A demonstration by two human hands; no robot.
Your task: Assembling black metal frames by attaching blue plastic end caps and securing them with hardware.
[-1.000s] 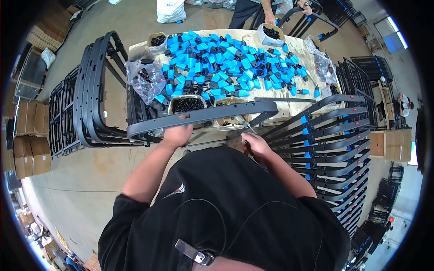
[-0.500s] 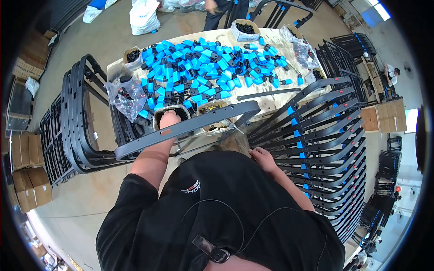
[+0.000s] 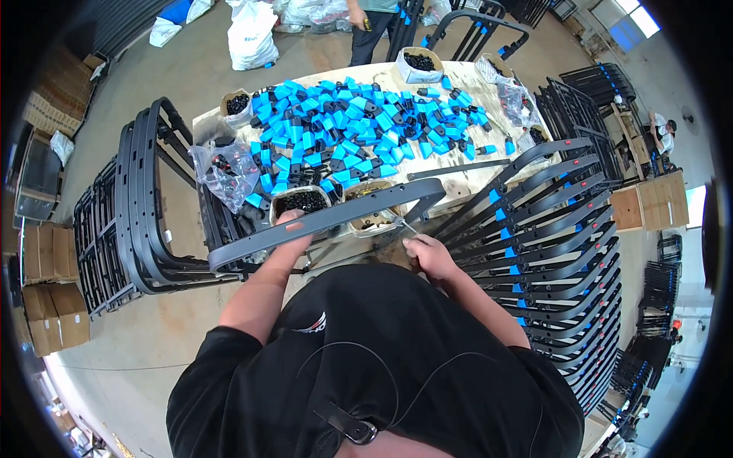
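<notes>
A dark grey metal frame with rounded corners (image 3: 343, 214) stretches across in front of me. My left hand (image 3: 298, 243) is behind its bar, beside a box of small black parts (image 3: 301, 201); the bar hides most of its fingers. My right hand (image 3: 431, 256) is closed below the frame's right end, its fingers curled together; what they hold, if anything, I cannot make out. A thin metal rod (image 3: 408, 224) slants just above that hand. Another box with small parts (image 3: 372, 222) stands at the table's near edge.
Blue and black plastic pieces (image 3: 351, 122) are heaped on the wooden table (image 3: 443, 177). Many similar frames (image 3: 557, 267) stand in a row at my right, more frames (image 3: 137, 206) at left. A clear plastic bag (image 3: 229, 172) lies on the left corner. Another person (image 3: 370, 30) stands beyond the table.
My left hand has drawn back from inside the box of black parts to behind the bar. My right hand has moved left and up, closer to the metal rod.
</notes>
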